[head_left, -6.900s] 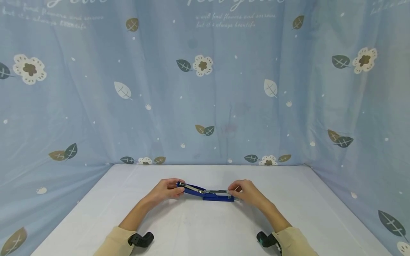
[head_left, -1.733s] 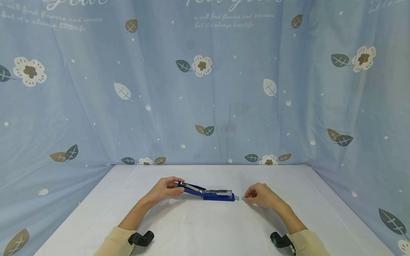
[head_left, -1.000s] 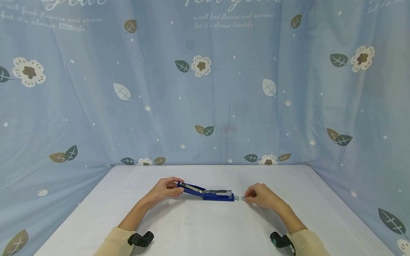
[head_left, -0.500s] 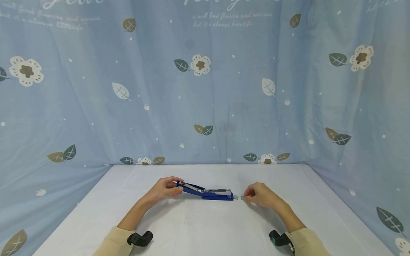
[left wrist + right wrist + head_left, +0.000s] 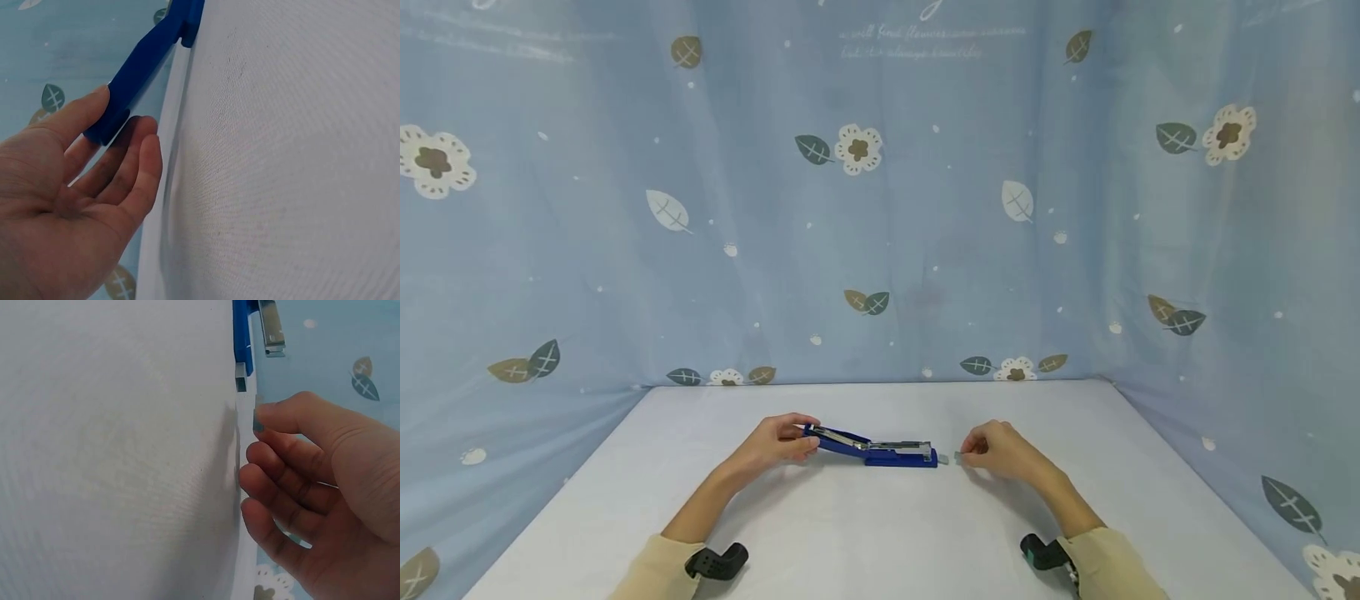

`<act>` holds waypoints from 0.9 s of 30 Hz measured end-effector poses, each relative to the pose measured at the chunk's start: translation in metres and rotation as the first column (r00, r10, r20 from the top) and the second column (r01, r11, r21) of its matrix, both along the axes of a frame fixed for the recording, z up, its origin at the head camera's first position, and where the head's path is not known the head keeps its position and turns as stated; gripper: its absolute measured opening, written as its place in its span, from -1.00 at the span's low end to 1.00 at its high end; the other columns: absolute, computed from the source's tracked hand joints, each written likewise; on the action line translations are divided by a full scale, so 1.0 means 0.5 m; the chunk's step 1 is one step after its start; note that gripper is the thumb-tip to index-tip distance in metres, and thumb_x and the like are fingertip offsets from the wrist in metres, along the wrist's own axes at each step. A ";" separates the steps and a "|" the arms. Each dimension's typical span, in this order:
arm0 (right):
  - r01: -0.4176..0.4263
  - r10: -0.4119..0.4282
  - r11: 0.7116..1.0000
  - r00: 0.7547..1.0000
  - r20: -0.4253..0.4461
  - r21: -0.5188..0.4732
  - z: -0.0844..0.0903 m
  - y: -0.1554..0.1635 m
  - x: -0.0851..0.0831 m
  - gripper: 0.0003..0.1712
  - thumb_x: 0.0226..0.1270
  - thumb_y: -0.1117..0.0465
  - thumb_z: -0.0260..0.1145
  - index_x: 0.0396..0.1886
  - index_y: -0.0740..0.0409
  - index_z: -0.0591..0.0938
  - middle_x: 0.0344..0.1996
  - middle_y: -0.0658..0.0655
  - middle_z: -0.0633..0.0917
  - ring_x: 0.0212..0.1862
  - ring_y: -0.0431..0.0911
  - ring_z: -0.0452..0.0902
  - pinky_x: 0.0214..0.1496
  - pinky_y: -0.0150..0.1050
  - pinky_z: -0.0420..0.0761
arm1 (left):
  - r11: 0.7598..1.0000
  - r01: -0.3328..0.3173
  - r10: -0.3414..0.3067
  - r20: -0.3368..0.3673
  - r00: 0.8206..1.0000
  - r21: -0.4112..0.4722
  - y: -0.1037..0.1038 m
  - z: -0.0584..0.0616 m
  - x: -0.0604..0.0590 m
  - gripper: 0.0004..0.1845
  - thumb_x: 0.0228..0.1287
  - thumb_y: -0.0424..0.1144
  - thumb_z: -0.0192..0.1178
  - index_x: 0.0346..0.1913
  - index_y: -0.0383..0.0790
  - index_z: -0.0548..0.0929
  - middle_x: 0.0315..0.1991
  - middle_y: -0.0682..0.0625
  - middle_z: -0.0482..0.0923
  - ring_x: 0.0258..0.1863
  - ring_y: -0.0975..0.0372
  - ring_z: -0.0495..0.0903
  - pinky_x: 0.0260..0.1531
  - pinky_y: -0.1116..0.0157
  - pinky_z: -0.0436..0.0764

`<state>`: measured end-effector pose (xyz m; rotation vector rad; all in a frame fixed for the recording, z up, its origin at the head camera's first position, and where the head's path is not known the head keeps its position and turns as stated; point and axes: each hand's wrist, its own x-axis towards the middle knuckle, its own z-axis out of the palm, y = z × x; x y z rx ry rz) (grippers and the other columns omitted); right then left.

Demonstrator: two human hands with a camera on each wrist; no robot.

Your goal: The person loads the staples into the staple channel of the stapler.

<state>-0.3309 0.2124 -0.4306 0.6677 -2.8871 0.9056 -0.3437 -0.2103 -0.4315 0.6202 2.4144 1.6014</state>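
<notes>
A blue stapler (image 5: 901, 461) lies opened out on the table, its metal magazine (image 5: 901, 446) exposed. In the head view my left hand (image 5: 777, 442) pinches the raised end of its blue top cover (image 5: 140, 65) between thumb and fingers, holding it tilted up to the left. To the right of the base, my right hand (image 5: 1002, 451) pinches a small grey strip of staples (image 5: 257, 417) between thumb and index finger. Another short grey strip (image 5: 943, 459) lies on the table right at the stapler's right end, a small gap from the held one.
The white table (image 5: 850, 533) reaches back to a blue curtain (image 5: 760, 208) printed with leaves and flowers, which also hangs along both sides. A black wrist camera (image 5: 717, 562) sits on the left wrist, and a second black camera (image 5: 1041, 552) on the right.
Several seconds ago my right hand was at the stapler's right end; since then it has moved right with the small strip. Over the last second both hands stay put while the head view shifts slightly.
</notes>
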 end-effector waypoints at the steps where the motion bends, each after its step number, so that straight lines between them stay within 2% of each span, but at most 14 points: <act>1: -0.009 0.009 1.000 1.000 -0.002 -0.005 0.001 -0.004 -0.002 -0.96 0.21 0.22 0.44 -0.39 0.08 0.73 -0.51 -0.10 0.67 -0.44 -0.23 0.47 -0.41 -0.43 0.52 | 1.000 -0.006 0.006 0.000 1.000 -0.001 -0.005 0.001 0.002 -0.43 0.36 -0.17 0.25 0.32 -0.39 0.40 -0.02 -0.36 0.65 -0.04 -0.04 0.70 -0.10 0.17 0.73; 3: -0.014 0.014 1.000 1.000 -0.003 -0.012 0.006 -0.012 -0.003 -0.95 0.22 0.21 0.43 -0.38 0.08 0.73 -0.52 -0.10 0.66 -0.44 -0.23 0.47 -0.41 -0.43 0.52 | 1.000 -0.017 0.017 0.000 1.000 -0.003 -0.012 0.002 0.005 -0.43 0.35 -0.17 0.26 0.32 -0.38 0.41 -0.02 -0.36 0.65 -0.03 -0.04 0.70 -0.10 0.18 0.73; 9: -0.012 0.012 0.999 1.000 -0.014 -0.030 0.017 -0.011 0.003 -0.96 0.20 0.24 0.43 -0.39 0.11 0.72 -0.52 -0.07 0.65 -0.45 -0.21 0.46 -0.44 -0.43 0.49 | 1.000 0.005 -0.005 0.009 1.000 0.008 -0.009 0.001 0.001 -0.40 0.33 -0.12 0.28 0.32 -0.35 0.41 -0.01 -0.34 0.65 -0.02 -0.03 0.70 -0.09 0.16 0.73; 14: -0.029 0.028 0.999 0.999 -0.026 -0.028 0.019 -0.005 0.004 -0.96 0.21 0.24 0.42 -0.38 0.11 0.72 -0.52 -0.07 0.64 -0.44 -0.22 0.45 -0.42 -0.43 0.50 | 1.000 -0.004 0.003 0.005 1.000 0.006 -0.002 -0.003 -0.004 -0.44 0.34 -0.17 0.27 0.31 -0.35 0.43 -0.04 -0.30 0.67 -0.04 -0.01 0.70 -0.11 0.19 0.73; 21: -0.017 0.016 1.000 0.999 -0.030 -0.025 0.027 -0.007 0.009 -0.91 0.22 0.18 0.42 -0.37 0.11 0.72 -0.51 -0.10 0.65 -0.44 -0.27 0.45 -0.40 -0.46 0.50 | 1.000 -0.004 0.004 0.010 1.000 0.002 0.002 -0.003 -0.005 -0.42 0.33 -0.16 0.28 0.32 -0.38 0.42 -0.04 -0.36 0.66 -0.06 -0.03 0.70 -0.12 0.20 0.73; 27: -0.023 0.022 0.999 1.000 -0.022 -0.034 0.037 -0.014 0.008 -0.96 0.23 0.21 0.41 -0.35 0.07 0.72 -0.47 -0.08 0.67 -0.42 -0.25 0.47 -0.39 -0.45 0.52 | 1.000 -0.011 0.011 0.023 1.000 0.009 -0.001 -0.003 -0.002 -0.42 0.33 -0.17 0.28 0.32 -0.37 0.42 -0.04 -0.37 0.65 -0.05 -0.04 0.70 -0.11 0.18 0.73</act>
